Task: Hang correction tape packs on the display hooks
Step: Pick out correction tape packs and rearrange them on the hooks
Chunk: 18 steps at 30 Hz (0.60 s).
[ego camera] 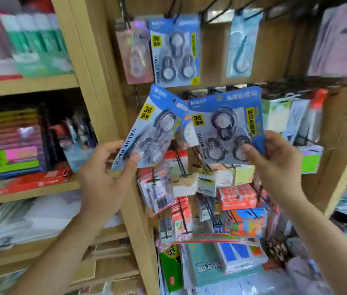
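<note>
The left hand grips a blue correction tape value pack by its lower edge, with the thumb across the front and the fingers hidden behind. This pack leans to the right. The right hand pinches a second value pack at its lower right corner, thumb on the blister. This one is nearly upright and covers part of the middle row of black hooks. The two packs' upper corners meet, and which lies in front is unclear. Above, a matching hung pack sits on the top row between a pink pack and a pale blue pack. Motion blur smears the small print and the goods below.
</note>
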Tool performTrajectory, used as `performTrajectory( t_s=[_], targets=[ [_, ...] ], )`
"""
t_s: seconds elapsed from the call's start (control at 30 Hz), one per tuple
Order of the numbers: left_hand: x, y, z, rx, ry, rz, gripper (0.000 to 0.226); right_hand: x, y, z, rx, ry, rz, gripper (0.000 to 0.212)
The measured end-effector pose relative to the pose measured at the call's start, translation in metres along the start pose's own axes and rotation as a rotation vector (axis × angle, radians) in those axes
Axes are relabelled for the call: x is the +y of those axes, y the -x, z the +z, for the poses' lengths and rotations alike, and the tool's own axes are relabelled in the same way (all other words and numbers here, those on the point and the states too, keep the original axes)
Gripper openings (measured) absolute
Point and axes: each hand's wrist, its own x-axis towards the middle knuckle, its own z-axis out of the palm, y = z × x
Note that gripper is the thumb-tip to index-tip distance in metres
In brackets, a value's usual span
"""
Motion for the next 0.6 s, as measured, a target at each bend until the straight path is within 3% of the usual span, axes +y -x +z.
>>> performTrajectory(
  t_s=[0.07,0.4,0.6],
  targets=[
    [0.006,-0.020,0.001,0.032,-0.020,0.055,0.023,-0.007,-0.018,0.001,0.014,-0.061,-0.009,0.011],
    [0.021,-0.136,0.009,0.238,-0.024,0.253,0.023,-0.050,-0.115,0.018,0.056,-0.135,-0.140,0.017],
    [0.014,-0.185,0.016,0.349,-0.165,0.480,0.020,-0.061,-0.160,0.041,-0.076,-0.098,-0.129,0.015]
  ],
)
